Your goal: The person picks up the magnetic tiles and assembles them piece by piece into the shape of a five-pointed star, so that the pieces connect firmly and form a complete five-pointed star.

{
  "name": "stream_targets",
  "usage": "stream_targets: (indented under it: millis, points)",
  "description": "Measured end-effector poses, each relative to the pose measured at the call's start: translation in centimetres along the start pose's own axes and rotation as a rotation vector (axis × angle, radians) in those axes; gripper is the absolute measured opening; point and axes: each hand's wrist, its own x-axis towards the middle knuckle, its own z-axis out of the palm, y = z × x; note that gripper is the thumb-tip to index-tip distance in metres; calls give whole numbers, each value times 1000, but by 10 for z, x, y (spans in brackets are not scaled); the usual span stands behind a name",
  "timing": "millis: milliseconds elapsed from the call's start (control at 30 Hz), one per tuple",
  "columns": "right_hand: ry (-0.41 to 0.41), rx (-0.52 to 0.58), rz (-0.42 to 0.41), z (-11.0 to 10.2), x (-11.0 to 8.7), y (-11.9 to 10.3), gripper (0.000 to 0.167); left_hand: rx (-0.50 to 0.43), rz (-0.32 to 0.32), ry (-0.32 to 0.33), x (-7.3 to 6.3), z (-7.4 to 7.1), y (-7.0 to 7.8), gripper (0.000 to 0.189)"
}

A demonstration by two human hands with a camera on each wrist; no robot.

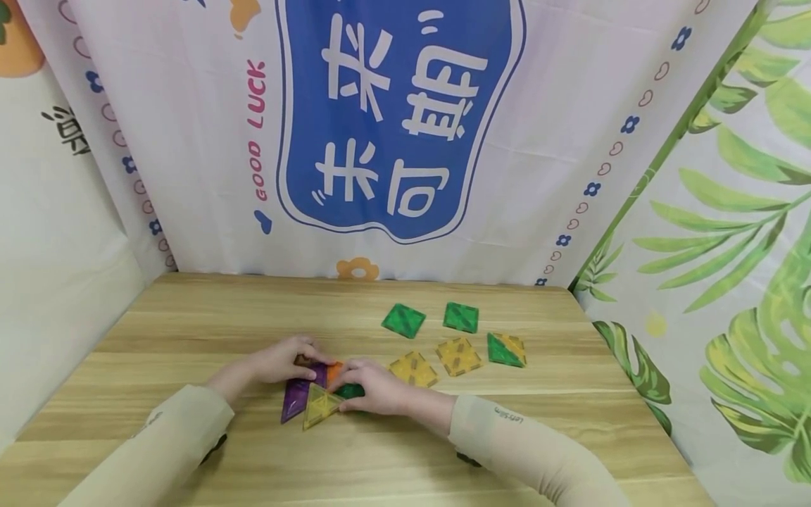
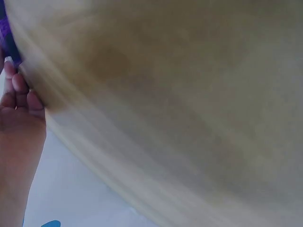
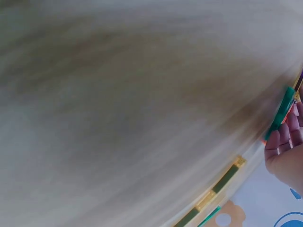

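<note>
The left hand (image 1: 285, 360) pinches a purple tile (image 1: 296, 400); the right hand (image 1: 380, 389) pinches a green tile (image 1: 350, 391); their cluster (image 1: 319, 406) looks partly built; yellow squares (image 1: 459, 357) nearby seem unused.

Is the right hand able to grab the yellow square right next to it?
Probably yes: the yellow square lies close beside the right hand, and no other tile shows on top. But its fingers seem to hold a green tile, so it might let go first.
</note>
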Motion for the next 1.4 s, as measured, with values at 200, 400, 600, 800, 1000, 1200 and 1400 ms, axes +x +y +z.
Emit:
stream_targets:
  millis: [200,400,600,800,1000,1200,1400]
  points:
    - [-1,-138,-36,-5,-9,6,38,-39,-21,-61,-3,-7,9,40]
    - [-111,-243,-68,-14,-10,13,47,1,-18,-55,-6,-8,16,41]
    - [-162,-184,-80,-17,-9,22,45,81,-9,-26,-7,-4,17,43]
    - [-157,-143,-82,-18,-7,25,44,134,-19,55,-13,-1,25,38]
    - [-161,-120,-109,-21,4,27,42,50,-30,130,-25,-1,42,40]
    - [-259,-70,-162,-21,23,39,48,55,-10,109,-37,8,49,52]
    - [-387,-108,-192,-22,38,45,54,83,3,140,-41,18,49,50]
